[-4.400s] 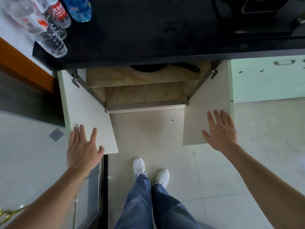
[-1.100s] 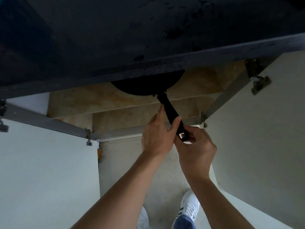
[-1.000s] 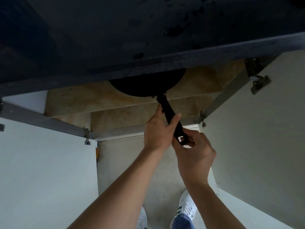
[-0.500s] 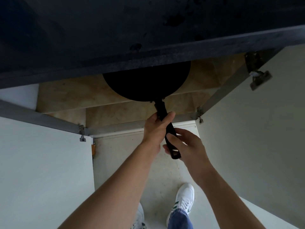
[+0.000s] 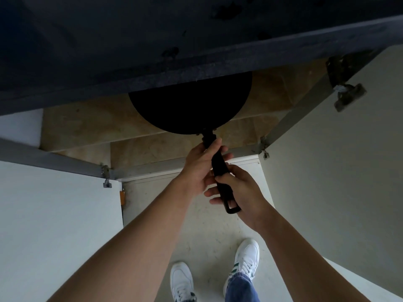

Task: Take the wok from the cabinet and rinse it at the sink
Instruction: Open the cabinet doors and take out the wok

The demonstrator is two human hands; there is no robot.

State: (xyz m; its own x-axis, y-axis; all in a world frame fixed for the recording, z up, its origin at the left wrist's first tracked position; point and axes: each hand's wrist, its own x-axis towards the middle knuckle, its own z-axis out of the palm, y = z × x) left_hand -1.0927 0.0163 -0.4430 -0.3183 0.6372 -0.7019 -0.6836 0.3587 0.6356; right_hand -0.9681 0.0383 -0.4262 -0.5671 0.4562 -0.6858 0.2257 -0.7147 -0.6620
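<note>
Wok [image 5: 189, 105]: black, round, partly out of the open cabinet [image 5: 91, 125], far half hidden under the dark counter [image 5: 152, 40] edge. Near rim is past the front lip of the tan upper shelf [image 5: 87, 127]. Can't tell whether it rests on the shelf or hangs clear.

Wok handle [image 5: 220, 171]: black, straight, runs from the near rim toward the person, angled slightly right. Loop at the near end is visible and free.

Left hand [image 5: 200, 168]: closed around the handle's upper part, just below the rim joint, index finger lying along the handle toward the wok.

Right hand [image 5: 242, 192]: wrapped around the lower part of the handle, just below the left hand, thumb over the top, fingers curled underneath. The two hands touch or nearly touch.

Both cabinet doors swung open: left door [image 5: 54, 225] fills the lower left, right door [image 5: 338, 171] the right side, hinge [image 5: 346, 94] visible at its top.

Person stands on pale floor [image 5: 196, 236] in front of the cabinet, white sneakers [image 5: 246, 258] and blue jeans [image 5: 239, 288] at the bottom edge.
</note>
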